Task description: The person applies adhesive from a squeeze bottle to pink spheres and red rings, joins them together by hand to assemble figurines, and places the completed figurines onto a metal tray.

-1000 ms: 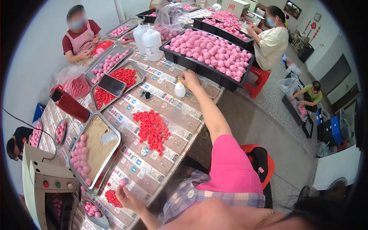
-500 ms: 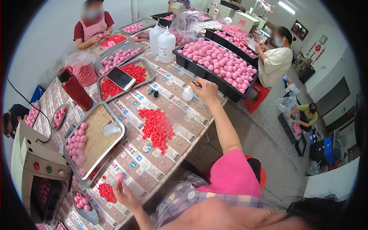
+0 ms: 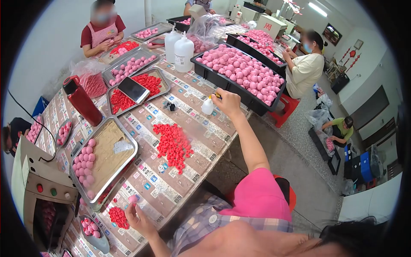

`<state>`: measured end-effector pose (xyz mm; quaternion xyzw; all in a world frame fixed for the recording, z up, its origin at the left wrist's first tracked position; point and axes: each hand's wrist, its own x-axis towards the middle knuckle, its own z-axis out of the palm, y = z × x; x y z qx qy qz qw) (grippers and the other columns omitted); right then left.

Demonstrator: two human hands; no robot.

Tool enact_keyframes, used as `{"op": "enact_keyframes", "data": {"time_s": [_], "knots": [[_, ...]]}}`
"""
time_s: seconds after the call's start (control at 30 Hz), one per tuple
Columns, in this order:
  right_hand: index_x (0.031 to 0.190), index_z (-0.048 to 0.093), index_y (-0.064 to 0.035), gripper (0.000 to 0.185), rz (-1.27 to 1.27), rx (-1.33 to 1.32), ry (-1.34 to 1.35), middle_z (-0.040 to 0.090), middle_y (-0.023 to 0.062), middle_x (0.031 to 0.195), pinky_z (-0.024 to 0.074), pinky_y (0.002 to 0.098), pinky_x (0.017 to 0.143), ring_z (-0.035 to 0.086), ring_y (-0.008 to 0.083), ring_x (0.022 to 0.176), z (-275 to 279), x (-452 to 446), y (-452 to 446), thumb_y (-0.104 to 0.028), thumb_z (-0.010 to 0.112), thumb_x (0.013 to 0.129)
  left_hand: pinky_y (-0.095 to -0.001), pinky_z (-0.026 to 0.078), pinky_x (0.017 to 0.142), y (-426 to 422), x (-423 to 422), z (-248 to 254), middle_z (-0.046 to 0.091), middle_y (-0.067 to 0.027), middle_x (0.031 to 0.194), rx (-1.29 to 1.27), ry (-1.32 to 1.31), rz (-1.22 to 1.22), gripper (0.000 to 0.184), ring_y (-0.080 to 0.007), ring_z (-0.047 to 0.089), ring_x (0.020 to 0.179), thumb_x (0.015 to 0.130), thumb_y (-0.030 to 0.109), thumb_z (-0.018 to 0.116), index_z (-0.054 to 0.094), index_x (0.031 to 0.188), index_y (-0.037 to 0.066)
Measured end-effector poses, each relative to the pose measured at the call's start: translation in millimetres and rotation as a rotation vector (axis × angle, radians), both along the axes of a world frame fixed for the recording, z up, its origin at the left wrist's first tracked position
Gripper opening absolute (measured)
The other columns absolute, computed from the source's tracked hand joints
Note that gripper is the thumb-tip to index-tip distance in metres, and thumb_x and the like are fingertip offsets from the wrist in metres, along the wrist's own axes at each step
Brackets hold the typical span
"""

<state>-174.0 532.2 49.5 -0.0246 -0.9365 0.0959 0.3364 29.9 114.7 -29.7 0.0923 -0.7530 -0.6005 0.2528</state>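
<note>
My left hand (image 3: 139, 220) is closed, pinching a pink ball (image 3: 133, 199) at its fingertips above the table's near edge. Beside it lies a small heap of red pieces (image 3: 118, 217). My right hand (image 3: 227, 103) reaches out across the table, its fingers closed on a small dark tool with a yellow part (image 3: 217, 96). Its kind is too small to make out. The tool is right at the top of a small white bottle (image 3: 207, 107), which stands upright; whether it goes inside is hidden. A larger spread of red ring-like pieces (image 3: 173, 145) lies between my hands.
A metal tray (image 3: 133, 150) holds pink balls on a brown bed. Past it stand a red flask (image 3: 83, 101), a phone (image 3: 133, 89) on a tray of red pieces, and large white bottles (image 3: 184, 53). A black crate (image 3: 257, 103) holds pink balls. Co-workers sit around.
The whole view has shifted slightly. Both hands keep nearly the same place and grip, the right one still at the small white bottle.
</note>
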Motion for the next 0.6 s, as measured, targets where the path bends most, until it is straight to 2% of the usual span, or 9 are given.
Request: {"op": "enact_keyframes", "data": {"time_s": [0.6], "knots": [[0.072, 0.058, -0.0118, 0.027, 0.01, 0.006, -0.01, 0.059, 0.0086, 0.06, 0.0451, 0.0369, 0.048, 0.059, 0.0269, 0.054, -3.1, 0.2, 3.4, -0.038, 0.054, 0.076, -0.0273, 0.042, 0.081, 1.8, -0.9, 1.2, 0.054, -0.0104, 0.097, 0.024, 0.002, 0.01, 0.018, -0.0165, 0.054, 0.089, 0.084, -0.001, 0.049, 0.051, 0.101, -0.004]]}}
